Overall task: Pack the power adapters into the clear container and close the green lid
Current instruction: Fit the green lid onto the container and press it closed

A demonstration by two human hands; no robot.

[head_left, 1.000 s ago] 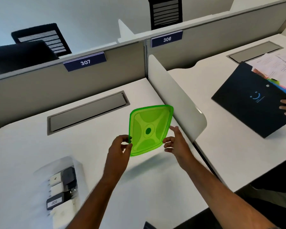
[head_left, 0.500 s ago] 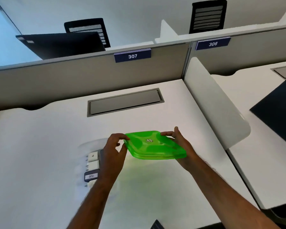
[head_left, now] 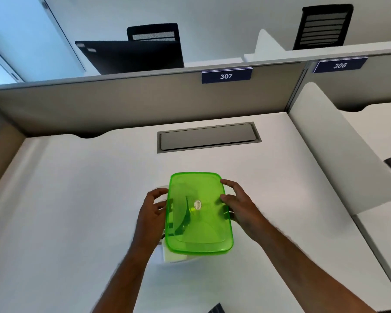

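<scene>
The green lid (head_left: 199,213) lies flat over the clear container (head_left: 176,258) in the middle of the white desk (head_left: 77,199), with both hands at its long sides. The left hand (head_left: 151,213) is at the lid's left edge, fingers curled around the rim and thumb toward the top — it grips the lid there, though motion blur softens the contact. The right hand (head_left: 237,206) is at the right edge, its fingers spread and lying on the lid's top surface and rim; whether it pinches or only presses, I cannot tell.

The lid is translucent, with a small oval sticker (head_left: 198,204) near its centre. Dark and pale shapes show through it on the left side — the adapters (head_left: 178,220) inside the container, too blurred to count. Only a strip of the container shows, below the lid's near edge and at its left. Whether the lid is snapped down all round cannot be told.

Behind the hands a grey cable hatch (head_left: 209,137) is set into the desk. The partition (head_left: 133,105) beyond carries a blue sign (head_left: 226,76) reading 307. A white divider (head_left: 339,150) stands at the desk's right edge.
</scene>
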